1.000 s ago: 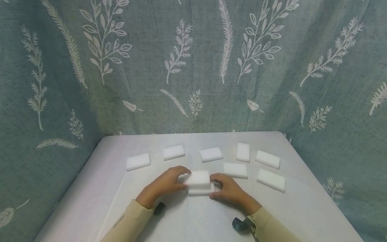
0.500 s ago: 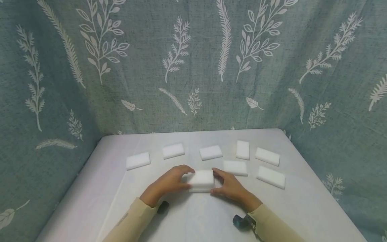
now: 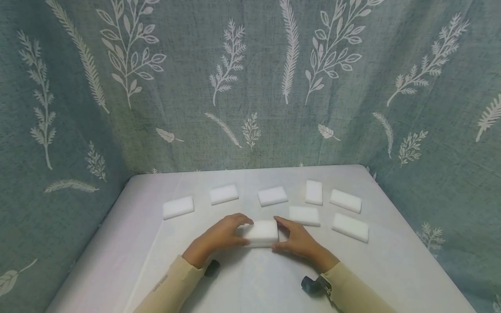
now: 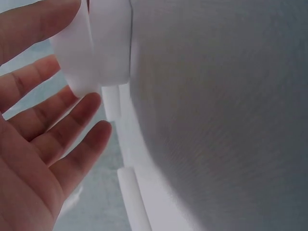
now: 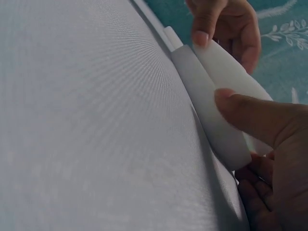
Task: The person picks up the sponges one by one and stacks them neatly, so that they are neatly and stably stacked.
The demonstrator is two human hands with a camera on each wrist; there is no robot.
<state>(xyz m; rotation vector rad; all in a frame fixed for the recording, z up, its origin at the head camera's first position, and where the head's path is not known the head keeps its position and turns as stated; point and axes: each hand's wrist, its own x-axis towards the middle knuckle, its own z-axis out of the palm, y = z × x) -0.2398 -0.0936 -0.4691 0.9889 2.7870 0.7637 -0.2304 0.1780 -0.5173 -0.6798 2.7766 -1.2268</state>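
Two white melamine sponges lie stacked in front of me at the table's middle. My left hand (image 3: 226,232) pinches the left end of the upper sponge (image 3: 264,230) between thumb and fingers. Beneath it, only the front edge of the lower sponge (image 3: 260,245) shows in the head view. My right hand (image 3: 299,241) holds the right end of the stack, its thumb (image 5: 240,108) on the front side near the seam and its fingers at the back. The right wrist view shows the lower sponge (image 5: 204,108) flat on the table, with the two sponges nearly lined up.
Several more white sponges lie apart behind the hands, including one at the far left (image 3: 178,207), one just behind the right hand (image 3: 304,215) and one at the right (image 3: 350,227). A patterned green curtain (image 3: 188,130) borders the white table (image 3: 250,282).
My left hand has moved the upper sponge slightly right and down onto the lower one. My right hand's fingers have shifted a little at the right end. The other sponges stay put.
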